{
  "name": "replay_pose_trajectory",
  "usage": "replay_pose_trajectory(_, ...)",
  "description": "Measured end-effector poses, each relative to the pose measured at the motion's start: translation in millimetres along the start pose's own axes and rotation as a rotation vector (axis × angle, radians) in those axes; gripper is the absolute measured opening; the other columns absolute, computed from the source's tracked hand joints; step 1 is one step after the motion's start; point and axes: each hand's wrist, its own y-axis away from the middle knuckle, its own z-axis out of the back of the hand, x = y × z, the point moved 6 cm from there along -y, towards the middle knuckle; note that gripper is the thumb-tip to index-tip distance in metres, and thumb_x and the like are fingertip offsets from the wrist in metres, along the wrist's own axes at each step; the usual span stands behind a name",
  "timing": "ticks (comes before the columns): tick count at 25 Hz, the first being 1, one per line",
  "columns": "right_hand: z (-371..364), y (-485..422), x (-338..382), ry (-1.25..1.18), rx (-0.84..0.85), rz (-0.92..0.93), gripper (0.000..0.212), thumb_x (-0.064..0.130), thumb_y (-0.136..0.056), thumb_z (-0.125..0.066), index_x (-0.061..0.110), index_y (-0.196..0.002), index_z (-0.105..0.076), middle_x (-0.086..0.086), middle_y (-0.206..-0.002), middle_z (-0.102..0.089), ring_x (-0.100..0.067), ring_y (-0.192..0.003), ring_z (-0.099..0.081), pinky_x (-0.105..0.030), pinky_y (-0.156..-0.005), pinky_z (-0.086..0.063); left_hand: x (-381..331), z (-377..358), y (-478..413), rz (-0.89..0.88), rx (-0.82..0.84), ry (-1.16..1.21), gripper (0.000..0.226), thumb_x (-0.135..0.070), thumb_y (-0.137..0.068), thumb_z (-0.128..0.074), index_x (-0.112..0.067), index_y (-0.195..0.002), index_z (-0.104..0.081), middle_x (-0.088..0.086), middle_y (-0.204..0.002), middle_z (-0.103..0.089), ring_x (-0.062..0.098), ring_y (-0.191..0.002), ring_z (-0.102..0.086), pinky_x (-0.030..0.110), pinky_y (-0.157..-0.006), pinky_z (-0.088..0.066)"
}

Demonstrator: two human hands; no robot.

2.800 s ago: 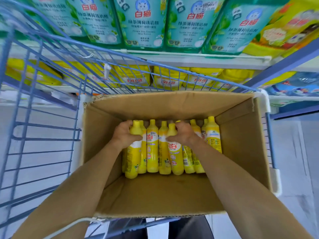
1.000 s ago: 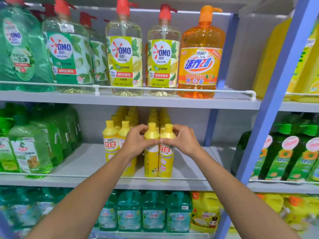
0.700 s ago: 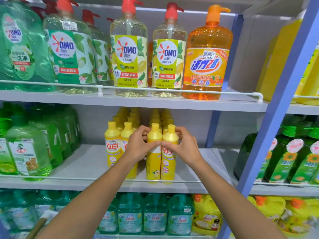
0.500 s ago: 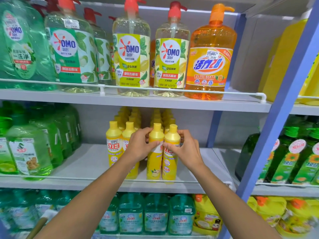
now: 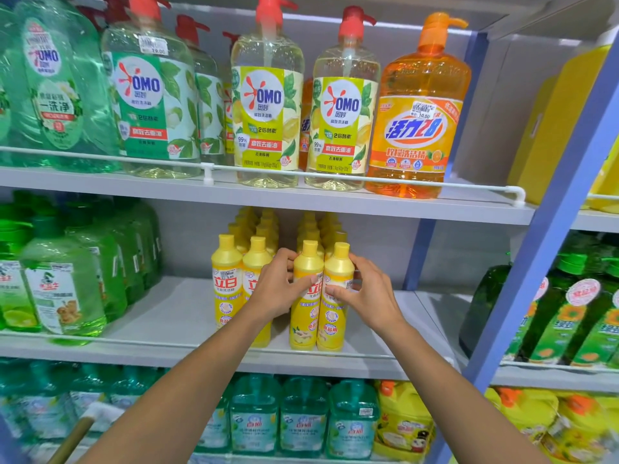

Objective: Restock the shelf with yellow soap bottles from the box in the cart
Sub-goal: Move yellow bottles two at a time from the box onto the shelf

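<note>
Two slim yellow plastic soap bottles with yellow caps, one [image 5: 305,296] beside the other [image 5: 336,296], stand upright and touching at the front of the middle grey shelf board [image 5: 174,316], bases just behind its thin white front rail [image 5: 134,341]. The left hand [image 5: 274,289] curls around the left bottle's shoulder, thumb across its label, fingers closed on it; the right hand [image 5: 368,293] wraps the right bottle the same way. To finish well, press both bases flat, square them with the rows of matching yellow bottles [image 5: 234,279] just to the left and those behind, turn the labels forward, then let go of each gently so neither tips against its neighbour. The box and cart are out of view.
</note>
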Motion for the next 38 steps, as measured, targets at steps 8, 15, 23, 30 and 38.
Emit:
replay_pose_trajectory(8, -19.4, 24.8, -25.6, -0.049, 0.063, -0.17, 0.062, 0.037, -0.077, -0.087, 0.019, -0.129, -0.058, 0.002, -0.122, -0.07, -0.01, -0.102, -0.066, -0.029, -0.09, -0.058, 15.8, -12.0, 13.1, 0.009, -0.047, 0.087, 0.05, -0.029, -0.083, -0.081, -0.015, -0.126, -0.059, -0.002, -0.112, -0.072, 0.01, -0.097, -0.071, 0.032, -0.082, -0.061)
replay_pose_trajectory(15, -25.6, 31.8, -28.7, -0.115, 0.04, -0.183, 0.056, 0.03, -0.083, -0.083, 0.018, -0.131, -0.059, 0.008, -0.117, -0.067, 0.0, -0.095, -0.063, -0.01, -0.083, -0.051, 49.6, -32.0, 32.9, 0.103, -0.04, 0.061, 0.06, -0.025, -0.076, -0.088, -0.018, -0.127, -0.058, -0.007, -0.117, -0.07, 0.01, -0.105, -0.067, 0.034, -0.09, -0.059)
replay_pose_trajectory(23, -22.7, 33.6, -36.6, -0.208, 0.106, -0.172, 0.05, 0.023, -0.086, -0.081, 0.019, -0.132, -0.06, 0.008, -0.119, -0.069, 0.007, -0.103, -0.063, -0.007, -0.085, -0.052, 54.1, -30.5, 36.6, 0.089, 0.109, 0.213, 0.057, -0.016, -0.083, -0.081, -0.016, -0.135, -0.055, -0.009, -0.122, -0.068, 0.0, -0.111, -0.064, 0.03, -0.094, -0.058)
replay_pose_trajectory(30, -34.3, 43.3, -41.7, -0.236, -0.03, -0.167, 0.054, 0.032, -0.081, -0.084, 0.024, -0.13, -0.061, 0.013, -0.119, -0.069, 0.005, -0.106, -0.064, -0.005, -0.083, -0.05, 71.3, -45.6, 50.4, 0.097, -0.025, 0.161, 0.054, -0.024, -0.082, -0.083, -0.02, -0.129, -0.059, -0.012, -0.114, -0.071, -0.004, -0.1, -0.067, 0.013, -0.078, -0.056)
replay_pose_trajectory(38, -41.9, 43.3, -51.3, -0.273, -0.022, -0.192, 0.06, 0.028, -0.082, -0.083, 0.024, -0.137, -0.058, 0.01, -0.128, -0.067, 0.004, -0.112, -0.063, -0.004, -0.088, -0.048, 77.2, -48.3, 46.3, 0.076, -0.006, 0.107, 0.053, -0.026, -0.086, -0.079, -0.02, -0.133, -0.057, -0.015, -0.115, -0.069, -0.01, -0.101, -0.064, 0.014, -0.082, -0.056)
